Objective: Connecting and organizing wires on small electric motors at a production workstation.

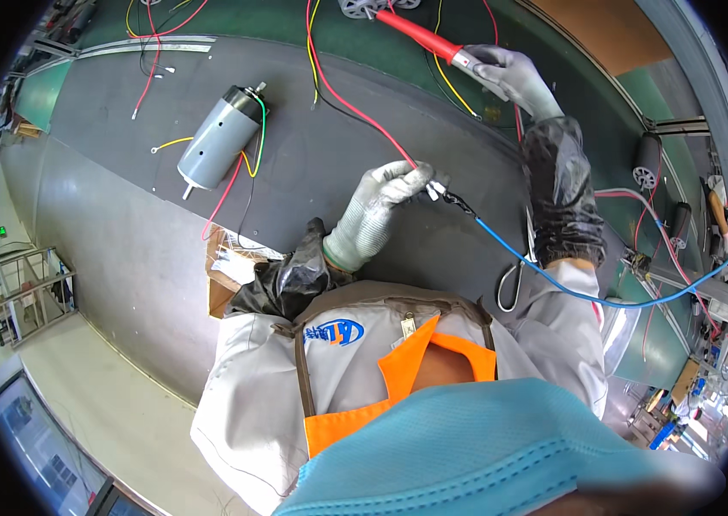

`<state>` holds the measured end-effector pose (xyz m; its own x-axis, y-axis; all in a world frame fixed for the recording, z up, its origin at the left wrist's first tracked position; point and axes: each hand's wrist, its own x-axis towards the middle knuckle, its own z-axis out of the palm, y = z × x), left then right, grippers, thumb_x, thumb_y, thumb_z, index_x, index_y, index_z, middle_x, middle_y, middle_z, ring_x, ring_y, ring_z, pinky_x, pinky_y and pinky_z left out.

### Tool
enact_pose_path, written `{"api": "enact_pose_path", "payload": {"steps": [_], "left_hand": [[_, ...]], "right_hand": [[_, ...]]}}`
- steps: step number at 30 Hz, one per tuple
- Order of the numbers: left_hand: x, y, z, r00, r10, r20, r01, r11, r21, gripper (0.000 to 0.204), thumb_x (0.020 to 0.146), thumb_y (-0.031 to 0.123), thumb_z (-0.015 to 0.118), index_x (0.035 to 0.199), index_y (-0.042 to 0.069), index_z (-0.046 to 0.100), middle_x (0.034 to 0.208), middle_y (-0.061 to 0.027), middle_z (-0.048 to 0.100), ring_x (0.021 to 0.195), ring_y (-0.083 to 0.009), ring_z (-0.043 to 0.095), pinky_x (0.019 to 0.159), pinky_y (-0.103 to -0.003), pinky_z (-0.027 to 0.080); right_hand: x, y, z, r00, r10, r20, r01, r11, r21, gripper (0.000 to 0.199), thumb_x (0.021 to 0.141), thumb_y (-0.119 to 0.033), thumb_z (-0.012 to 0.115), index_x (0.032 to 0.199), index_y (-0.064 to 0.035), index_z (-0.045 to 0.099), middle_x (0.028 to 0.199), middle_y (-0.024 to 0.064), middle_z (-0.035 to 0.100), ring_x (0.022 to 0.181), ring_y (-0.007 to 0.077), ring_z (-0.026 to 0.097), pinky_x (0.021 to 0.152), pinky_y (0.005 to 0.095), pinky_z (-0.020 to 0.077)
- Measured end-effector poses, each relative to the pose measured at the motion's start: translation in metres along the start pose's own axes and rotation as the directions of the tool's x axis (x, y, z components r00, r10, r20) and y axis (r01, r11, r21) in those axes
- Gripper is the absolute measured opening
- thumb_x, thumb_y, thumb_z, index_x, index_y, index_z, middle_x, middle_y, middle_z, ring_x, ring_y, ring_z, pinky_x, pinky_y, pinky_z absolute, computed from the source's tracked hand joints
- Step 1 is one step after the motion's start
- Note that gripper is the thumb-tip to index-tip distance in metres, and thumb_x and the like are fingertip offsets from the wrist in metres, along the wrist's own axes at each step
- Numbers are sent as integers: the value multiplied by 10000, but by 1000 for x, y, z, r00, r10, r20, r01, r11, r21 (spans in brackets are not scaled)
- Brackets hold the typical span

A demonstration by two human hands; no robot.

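**Both gloved hands busy over the grey mat**

Up close, the left hand [388, 191], in a grey knit glove, is pinched shut on the end of a red wire [355, 110], right where it meets a small black connector [457, 204] with a blue wire [553, 277] running off toward the right edge. That joint sits above the dark grey bench mat [123, 224], near the middle of the view. The right hand [510, 76], also gloved, is closed around the grip of a red-handled soldering iron [420, 36], held well above and to the right of the wire joint, its tip pointing toward the top of the frame.

Left of the hands a grey cylindrical motor [218, 138] lies on the mat with yellow, green and red leads. Just below it, at the mat's near edge, a small brown cardboard box [225, 288] stands open, a white paper slip showing inside. A pair of scissors [514, 279] lies beside the right forearm. On the person's chest is a blue oval badge [334, 331] on the pale jacket, next to an orange collar.
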<state>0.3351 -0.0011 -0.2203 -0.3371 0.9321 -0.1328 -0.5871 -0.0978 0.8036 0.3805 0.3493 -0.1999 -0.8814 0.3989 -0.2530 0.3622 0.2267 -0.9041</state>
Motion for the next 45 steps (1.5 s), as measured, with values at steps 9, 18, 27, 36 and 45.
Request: {"api": "enact_pose_path", "payload": {"steps": [9, 18, 27, 36, 45], "left_hand": [[18, 2, -16, 984, 164, 76, -181, 912, 368, 319, 1092, 165, 473, 1164, -52, 695, 1111, -91, 729, 957, -179, 674, 869, -342, 531], [26, 2, 1, 985, 86, 150, -73, 993, -91, 519, 1101, 378, 479, 1234, -99, 633, 1148, -133, 686, 1024, -189, 653, 924, -336, 525], [48, 11, -8, 994, -38, 104, -28, 826, 563, 343, 1066, 283, 542, 1023, -17, 702, 898, -65, 704, 774, -156, 617, 706, -356, 482], [-13, 234, -155, 494, 863, -109, 846, -447, 290, 614, 905, 461, 737, 1373, 99, 574, 1320, -174, 632, 1103, -365, 669, 860, -463, 573], [90, 40, -91, 669, 701, 247, -201, -150, 968, 325, 933, 127, 642, 1241, 28, 673, 1221, -195, 682, 1166, -386, 630, 1012, -443, 503]], "right_hand": [[-57, -10, 10, 943, -306, -128, 176, 788, -590, 407, 993, -424, 636, 1201, -82, 714, 1043, 189, 730, 981, 368, 693, 872, 440, 542], [-332, 88, -14, 782, 301, -546, -607, 568, -556, 405, 921, -285, 714, 1226, -19, 688, 1078, 209, 719, 987, 394, 693, 844, 451, 557], [-250, -40, 121, 768, -637, 67, 638, 753, -160, 483, 950, -230, 708, 1344, 29, 605, 1265, 201, 675, 1178, 358, 649, 979, 433, 533], [-194, 30, 69, 847, 319, -426, -83, 870, 486, 597, 981, -84, 648, 1509, 75, 418, 924, 91, 709, 798, 120, 680, 624, 289, 571], [54, -10, 86, 946, -116, -303, 263, 819, 510, 491, 1048, -172, 574, 1472, 44, 457, 1168, 189, 697, 1059, 328, 708, 952, 451, 587]]}}
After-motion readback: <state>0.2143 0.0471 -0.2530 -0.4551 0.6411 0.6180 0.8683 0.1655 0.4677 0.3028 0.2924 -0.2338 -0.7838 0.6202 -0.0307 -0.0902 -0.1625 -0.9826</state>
